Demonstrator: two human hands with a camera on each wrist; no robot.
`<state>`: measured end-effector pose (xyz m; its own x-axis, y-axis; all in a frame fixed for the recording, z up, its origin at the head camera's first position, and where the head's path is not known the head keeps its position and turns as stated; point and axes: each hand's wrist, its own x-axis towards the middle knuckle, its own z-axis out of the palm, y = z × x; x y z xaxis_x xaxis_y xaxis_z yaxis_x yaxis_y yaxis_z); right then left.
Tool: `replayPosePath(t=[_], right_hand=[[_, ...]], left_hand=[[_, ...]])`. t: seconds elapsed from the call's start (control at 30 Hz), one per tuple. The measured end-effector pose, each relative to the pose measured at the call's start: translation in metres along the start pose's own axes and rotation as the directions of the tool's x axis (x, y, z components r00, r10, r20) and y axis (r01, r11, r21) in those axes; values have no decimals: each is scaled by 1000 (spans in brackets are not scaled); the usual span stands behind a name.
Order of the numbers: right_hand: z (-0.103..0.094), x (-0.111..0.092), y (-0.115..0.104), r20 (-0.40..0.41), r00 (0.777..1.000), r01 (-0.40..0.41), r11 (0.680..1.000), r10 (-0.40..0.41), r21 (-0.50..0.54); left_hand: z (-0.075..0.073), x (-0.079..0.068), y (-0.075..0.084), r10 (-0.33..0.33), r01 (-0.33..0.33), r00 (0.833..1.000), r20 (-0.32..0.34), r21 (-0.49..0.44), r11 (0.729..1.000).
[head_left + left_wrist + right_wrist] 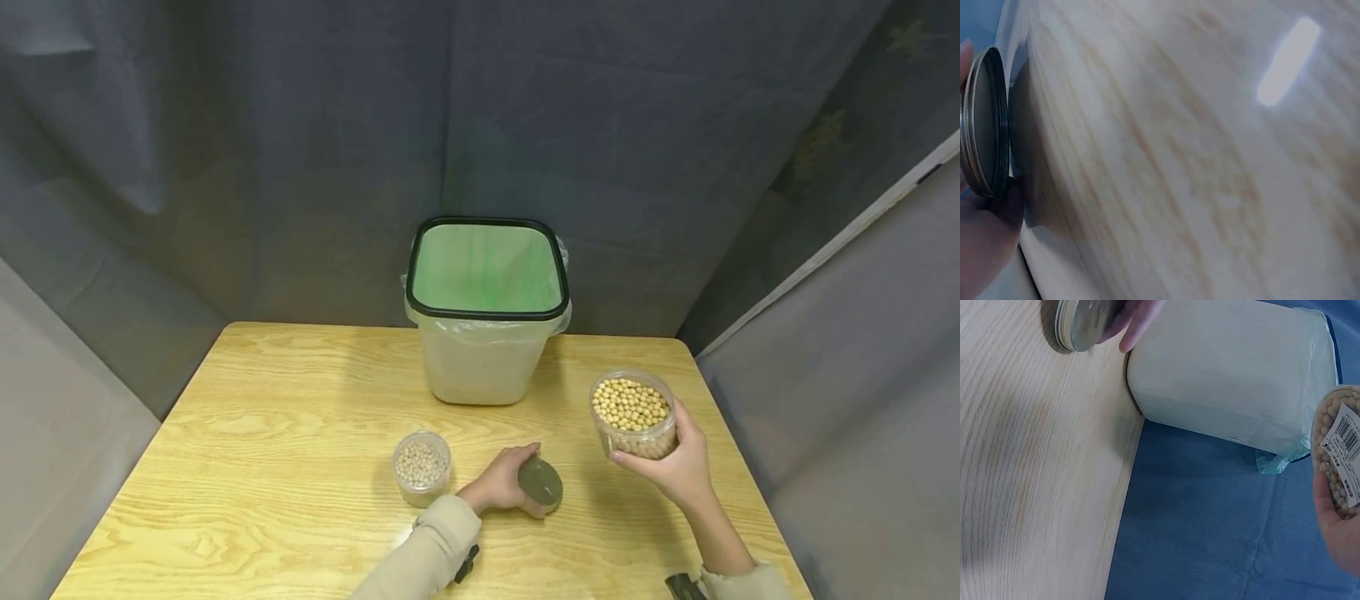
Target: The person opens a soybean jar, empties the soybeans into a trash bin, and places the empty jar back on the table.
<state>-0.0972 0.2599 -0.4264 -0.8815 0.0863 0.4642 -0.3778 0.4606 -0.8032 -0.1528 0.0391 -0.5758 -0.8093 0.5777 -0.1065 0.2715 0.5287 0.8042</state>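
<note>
A clear plastic jar full of yellow soybeans (628, 406) is held up over the right side of the table by my right hand (686, 462), thumb in front and fingers round the far side. In the right wrist view a barcode label (1344, 450) shows on the jar. My left hand (501, 482) grips a round metal jar lid (540, 482) by its edge, low over the table. The left wrist view shows the hollow underside of the lid (988, 125). Left of that hand stands a second clear jar (422, 483) with pale beans, uncovered.
A whitish bin (480, 367) with a black rim and a thin plastic liner stands at the table's back edge, behind both hands. Dark cloth (322, 167) hangs behind the wooden table (247, 467), and grey panels flank it.
</note>
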Motion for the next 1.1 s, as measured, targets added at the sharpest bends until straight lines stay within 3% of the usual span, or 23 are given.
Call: replayPosePath(t=[0.3, 0.43, 0.63, 0.97, 1.1], right_hand=[[0, 1, 0, -9, 1000, -3, 1000, 3, -15], [0, -1, 0, -1, 1000, -15, 1000, 15, -19], [0, -1, 2, 3, 1000, -21, 999, 21, -27], [0, 1, 1, -1, 1000, 8, 1000, -8, -22], [0, 2, 2, 1, 1000, -16, 1000, 16, -22]], left_hand=[[3, -3, -1, -32, 33, 999, 23, -47, 998], [1, -5, 1, 12, -12, 1000, -4, -29, 1000], [-6, -3, 4, 118, -119, 987, -111, 1, 993], [-18, -5, 20, 131, -158, 972, -197, -130, 979], [-25, -7, 30, 127, -180, 966, -225, -234, 955]])
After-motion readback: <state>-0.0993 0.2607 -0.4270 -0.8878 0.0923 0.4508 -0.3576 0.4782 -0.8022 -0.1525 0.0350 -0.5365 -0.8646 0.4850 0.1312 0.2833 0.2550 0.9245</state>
